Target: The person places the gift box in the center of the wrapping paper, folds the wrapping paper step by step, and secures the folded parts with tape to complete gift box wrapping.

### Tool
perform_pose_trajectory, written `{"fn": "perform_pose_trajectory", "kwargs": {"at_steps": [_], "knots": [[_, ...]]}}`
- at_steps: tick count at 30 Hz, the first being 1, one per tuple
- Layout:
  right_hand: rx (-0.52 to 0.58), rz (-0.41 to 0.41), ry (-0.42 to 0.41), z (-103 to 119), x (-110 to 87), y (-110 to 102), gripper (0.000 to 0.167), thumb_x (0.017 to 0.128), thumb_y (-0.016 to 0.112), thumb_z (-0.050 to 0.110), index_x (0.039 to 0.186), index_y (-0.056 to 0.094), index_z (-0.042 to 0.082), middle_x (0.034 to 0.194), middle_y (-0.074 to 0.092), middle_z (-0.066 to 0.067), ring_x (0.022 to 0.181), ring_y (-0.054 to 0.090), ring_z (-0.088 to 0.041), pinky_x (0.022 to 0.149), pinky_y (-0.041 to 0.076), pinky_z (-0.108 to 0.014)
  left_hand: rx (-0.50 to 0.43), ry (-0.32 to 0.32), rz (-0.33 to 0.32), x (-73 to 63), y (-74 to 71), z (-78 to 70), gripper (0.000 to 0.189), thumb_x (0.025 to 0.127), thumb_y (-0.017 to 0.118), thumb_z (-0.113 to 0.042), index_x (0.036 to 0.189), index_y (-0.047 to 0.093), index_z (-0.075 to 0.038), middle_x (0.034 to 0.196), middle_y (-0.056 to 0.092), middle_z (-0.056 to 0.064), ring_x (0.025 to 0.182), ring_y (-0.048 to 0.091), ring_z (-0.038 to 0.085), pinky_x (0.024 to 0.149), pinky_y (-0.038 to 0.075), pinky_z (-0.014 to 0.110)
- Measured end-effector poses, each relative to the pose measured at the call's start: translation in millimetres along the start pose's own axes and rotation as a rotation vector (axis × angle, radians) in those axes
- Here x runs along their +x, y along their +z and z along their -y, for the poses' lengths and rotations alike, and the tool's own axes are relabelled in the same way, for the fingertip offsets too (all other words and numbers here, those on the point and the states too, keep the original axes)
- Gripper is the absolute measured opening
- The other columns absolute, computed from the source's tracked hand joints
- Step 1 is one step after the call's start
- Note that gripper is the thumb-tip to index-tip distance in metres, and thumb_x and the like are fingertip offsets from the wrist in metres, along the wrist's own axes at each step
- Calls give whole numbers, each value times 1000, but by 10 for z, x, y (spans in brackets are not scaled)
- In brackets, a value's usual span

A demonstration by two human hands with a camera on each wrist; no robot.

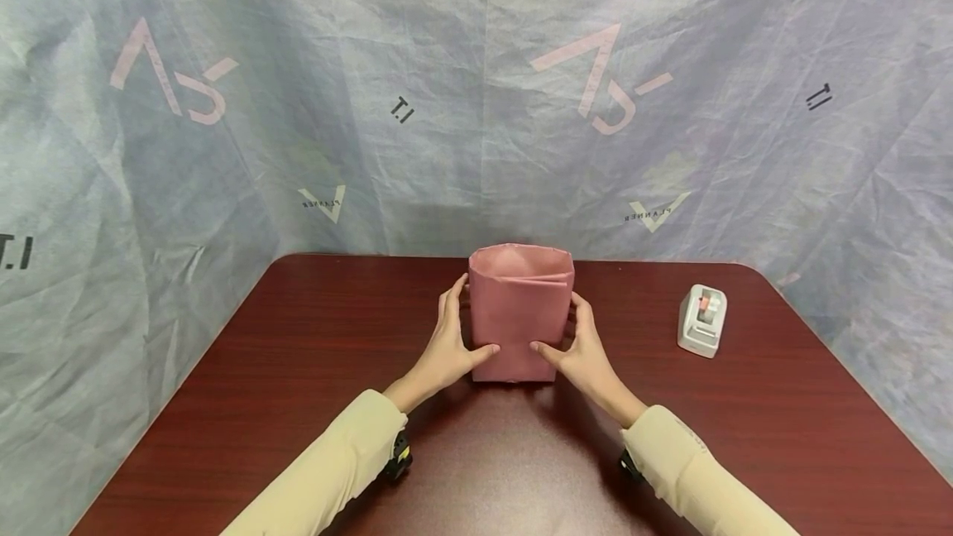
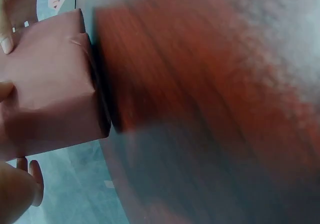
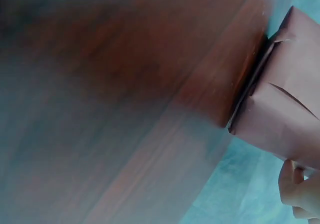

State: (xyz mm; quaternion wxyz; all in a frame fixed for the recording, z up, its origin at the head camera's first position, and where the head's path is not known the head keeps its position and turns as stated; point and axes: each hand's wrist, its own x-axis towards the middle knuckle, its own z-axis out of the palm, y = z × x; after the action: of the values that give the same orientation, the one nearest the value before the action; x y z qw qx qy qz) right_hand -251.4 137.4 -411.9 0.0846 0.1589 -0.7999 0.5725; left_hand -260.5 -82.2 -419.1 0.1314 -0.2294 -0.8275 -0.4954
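Note:
A pink paper bag [image 1: 519, 321] stands upright on the table, its top open and a folded edge along the front of its mouth. My left hand [image 1: 449, 351] holds its left side, thumb on the front and fingers along the side. On the opposite side my right hand [image 1: 586, 356] holds it the same way. The left wrist view shows the bag's lower part [image 2: 50, 79] and the left hand [image 2: 15, 191]. In the right wrist view, the bag [image 3: 285, 94] meets the right hand's fingers [image 3: 288, 186]. Fingertips behind the bag are hidden.
A small white device [image 1: 702, 321] with a pinkish part sits at the right of the dark red wooden table [image 1: 328, 354]. Behind the table's far edge hangs a grey printed cloth [image 1: 447, 164], which also runs along both sides.

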Motion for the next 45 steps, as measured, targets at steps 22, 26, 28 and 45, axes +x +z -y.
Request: {"fn": "perform_pose_trajectory", "kwargs": {"at_steps": [22,26,28,45], "knots": [[243,77,-80,51,-15,-6,77,78,70,6,138,24,18,130,41,-7,109,51,-12,85,47,-25,-295,-108,82,-5,-73,-362,84,81,68,-14,144,13,-20,139,36,9,120,47,25,96,41,44],[239,44,-57,67,-12,24,71,80,69,8,136,26,15,127,43,-4,108,52,-11,85,47,-24,-269,-136,74,-17,-99,-463,80,83,66,-13,144,14,-14,140,34,13,121,46,27,97,40,42],[233,22,-52,71,-11,41,68,80,69,10,135,28,14,125,44,-2,106,52,-11,84,47,-24,-272,-155,71,-19,-95,-474,80,83,66,-13,144,14,-14,139,34,13,122,45,26,98,39,42],[241,-79,39,141,30,106,53,87,63,23,130,34,17,122,49,-2,103,52,-11,83,45,-23,-443,-316,-87,59,102,-258,60,85,63,-25,135,30,-18,128,47,9,111,51,22,93,42,38]]}}
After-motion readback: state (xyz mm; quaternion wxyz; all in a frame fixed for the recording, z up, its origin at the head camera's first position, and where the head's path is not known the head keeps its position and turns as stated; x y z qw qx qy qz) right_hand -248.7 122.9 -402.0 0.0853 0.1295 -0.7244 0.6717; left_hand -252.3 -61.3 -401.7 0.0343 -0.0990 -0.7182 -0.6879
